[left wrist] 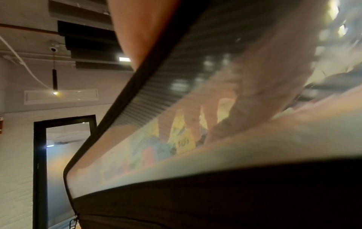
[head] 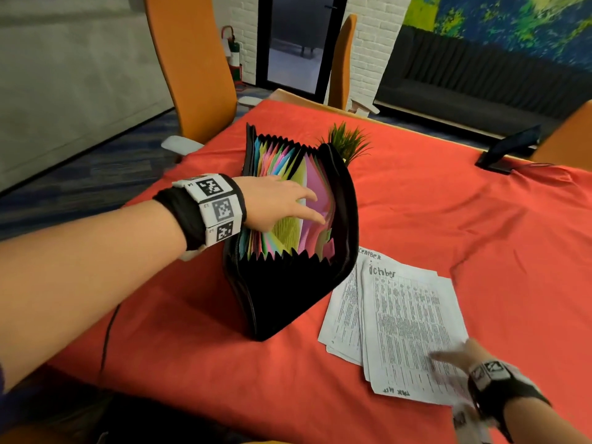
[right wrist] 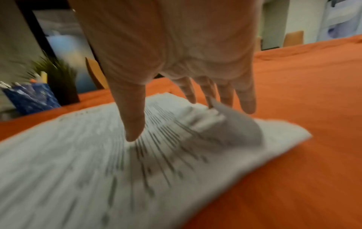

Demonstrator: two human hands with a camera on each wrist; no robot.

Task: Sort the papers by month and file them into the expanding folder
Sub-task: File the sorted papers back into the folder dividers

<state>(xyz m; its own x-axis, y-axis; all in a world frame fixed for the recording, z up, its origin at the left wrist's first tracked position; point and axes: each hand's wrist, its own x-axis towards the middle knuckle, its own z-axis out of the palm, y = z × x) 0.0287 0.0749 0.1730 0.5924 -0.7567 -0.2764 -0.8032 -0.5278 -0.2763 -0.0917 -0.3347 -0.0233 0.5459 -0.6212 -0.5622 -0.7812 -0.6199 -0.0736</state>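
Note:
A black expanding folder stands open on the red tablecloth, its coloured dividers fanned out. My left hand reaches into it from the left, straight fingers parting the yellow-green and pink dividers. The same hand appears blurred among the coloured tabs in the left wrist view. To the folder's right lies a small stack of printed papers; the top sheet is headed "October", one beneath ends in "cember". My right hand hovers spread over the stack's near right corner, fingers straight above the papers, whose corner curls up.
A small green plant stands just behind the folder. A dark phone on a stand is at the table's far right edge. Orange chairs surround the table. A blue patterned holder sits beside the plant.

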